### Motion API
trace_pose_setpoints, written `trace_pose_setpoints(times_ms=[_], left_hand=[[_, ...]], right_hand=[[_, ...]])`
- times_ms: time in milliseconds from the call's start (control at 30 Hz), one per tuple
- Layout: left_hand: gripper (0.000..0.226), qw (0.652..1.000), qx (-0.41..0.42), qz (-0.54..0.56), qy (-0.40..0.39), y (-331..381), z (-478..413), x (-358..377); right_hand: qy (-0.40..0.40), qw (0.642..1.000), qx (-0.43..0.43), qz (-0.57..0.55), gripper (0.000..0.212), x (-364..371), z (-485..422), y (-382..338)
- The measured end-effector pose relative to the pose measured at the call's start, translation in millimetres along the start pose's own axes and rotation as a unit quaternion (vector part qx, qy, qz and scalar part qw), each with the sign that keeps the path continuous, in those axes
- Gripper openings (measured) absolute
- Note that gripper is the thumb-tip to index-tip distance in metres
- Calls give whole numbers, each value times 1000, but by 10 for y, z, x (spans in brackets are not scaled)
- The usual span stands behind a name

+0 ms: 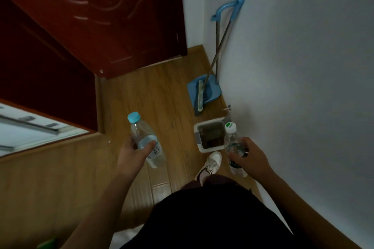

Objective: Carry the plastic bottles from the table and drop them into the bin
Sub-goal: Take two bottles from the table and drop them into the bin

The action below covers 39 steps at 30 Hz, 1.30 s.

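Head view, looking down at a wooden floor (141, 91) beside a white wall (303, 66). Left hand (133, 151) is wrapped around the middle of a clear bottle with a light-blue cap (146, 139); the thumb lies across the front of the bottle, cap end pointing up and away. Right hand (250, 157) is closed around a clear bottle with a white cap (232, 143), cap end up, base projecting below the fist. Both bottles are held in the air, well apart from each other.

A white bin (210, 134) stands on the floor against the wall, its lid open. The white-capped bottle overlaps the bin's right edge in this view; the blue-capped bottle is to the bin's left. A white shoe (209, 164) is just in front of the bin.

Bin contents are dark and cannot be made out. Right-hand fingers are mostly hidden behind the bottle. Label text is unreadable. A blue dustpan and broom (204, 91) lean against the wall beyond the bin.
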<state>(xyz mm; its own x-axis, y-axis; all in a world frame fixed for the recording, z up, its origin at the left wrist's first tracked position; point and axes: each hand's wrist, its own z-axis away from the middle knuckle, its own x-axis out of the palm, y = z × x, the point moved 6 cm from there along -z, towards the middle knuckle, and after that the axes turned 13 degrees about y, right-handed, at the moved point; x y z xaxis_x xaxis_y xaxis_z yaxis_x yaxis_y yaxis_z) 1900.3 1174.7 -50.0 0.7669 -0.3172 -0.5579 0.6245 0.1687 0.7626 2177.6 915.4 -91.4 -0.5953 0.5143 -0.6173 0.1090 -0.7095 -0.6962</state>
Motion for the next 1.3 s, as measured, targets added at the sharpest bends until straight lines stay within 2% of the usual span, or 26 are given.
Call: trace_pose_setpoints(times_ms=[167, 333, 467, 633, 833, 967, 1133, 1300], left_hand=[[53, 999, 47, -21, -4, 663, -628, 167], [57, 995, 82, -35, -37, 1253, -1123, 474], [58, 980, 128, -54, -142, 1601, -1484, 965], [74, 948, 160, -73, -267, 1940, -1860, 1561], [55, 869, 260, -153, -393, 2163, -2071, 2161], [66, 811, 318, -198, -450, 2152, -2101, 2437], [73, 751, 378, -242, -484, 1994, -1993, 2850], [86, 729, 375, -275, -502, 1540, -1960, 3283]], right_hand=[[-1, 999, 8, -51, 55, 114, -712, -438], [39, 994, 1, -105, 50, 51, -1200, -925], [105, 982, 47, -152, 43, -41, -1363, -1030], [184, 959, 146, -155, 54, -40, -1283, -818], [294, 896, 282, -178, 53, 266, -883, -649], [348, 851, 342, -194, 51, 541, -667, -605], [375, 809, 403, -207, 56, 779, -642, -447], [371, 777, 440, -257, 59, 1160, -818, -7]])
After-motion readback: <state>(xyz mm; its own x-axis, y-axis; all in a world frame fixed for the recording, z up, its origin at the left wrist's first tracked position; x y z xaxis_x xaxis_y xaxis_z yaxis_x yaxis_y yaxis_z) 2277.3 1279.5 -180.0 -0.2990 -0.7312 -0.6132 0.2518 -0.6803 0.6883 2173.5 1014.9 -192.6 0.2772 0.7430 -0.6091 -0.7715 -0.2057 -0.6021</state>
